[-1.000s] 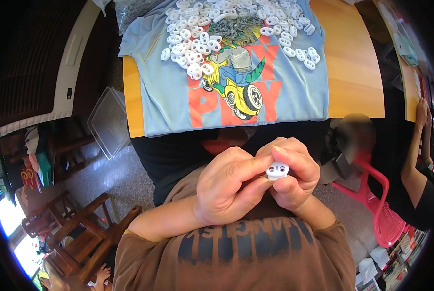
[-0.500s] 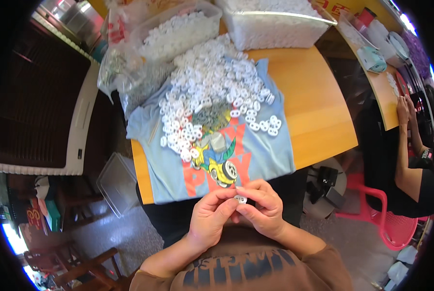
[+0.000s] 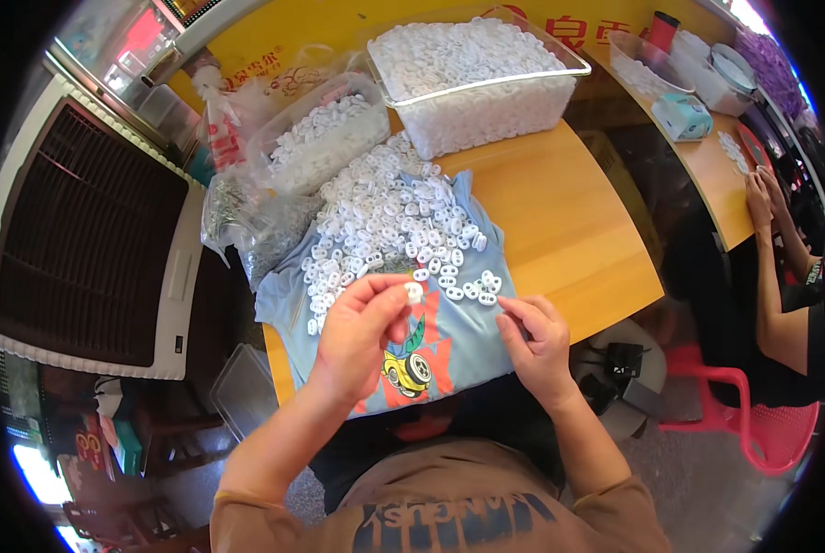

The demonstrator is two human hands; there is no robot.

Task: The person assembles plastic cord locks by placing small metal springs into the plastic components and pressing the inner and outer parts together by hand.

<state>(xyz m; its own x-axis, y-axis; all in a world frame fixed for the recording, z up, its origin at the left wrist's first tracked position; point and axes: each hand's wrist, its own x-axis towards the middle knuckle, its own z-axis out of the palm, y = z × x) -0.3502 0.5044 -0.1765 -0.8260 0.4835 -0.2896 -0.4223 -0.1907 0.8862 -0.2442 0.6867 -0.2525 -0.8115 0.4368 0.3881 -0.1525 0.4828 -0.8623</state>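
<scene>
My left hand is raised over the light blue cloth, thumb and forefinger pinched on a small white two-hole plastic piece. To its right, my right hand hovers by the cloth's right edge. Its thumb and forefinger are apart, with nothing visible between them. The fingertips point at a small cluster of white two-hole pieces, close to the nearest one. Beyond the hands spreads a large heap of the same pieces. My left hand hides part of the cloth's printed picture.
At the back of the wooden table stand a large clear bin and a smaller tub, both full of white pieces. Clear bags lie at the left. Another person's hands are at a side table, right.
My hands have parted from their shared hold on the white piece and moved farther over the cloth. The left hand keeps a piece; the right has gone right, toward the small cluster.
</scene>
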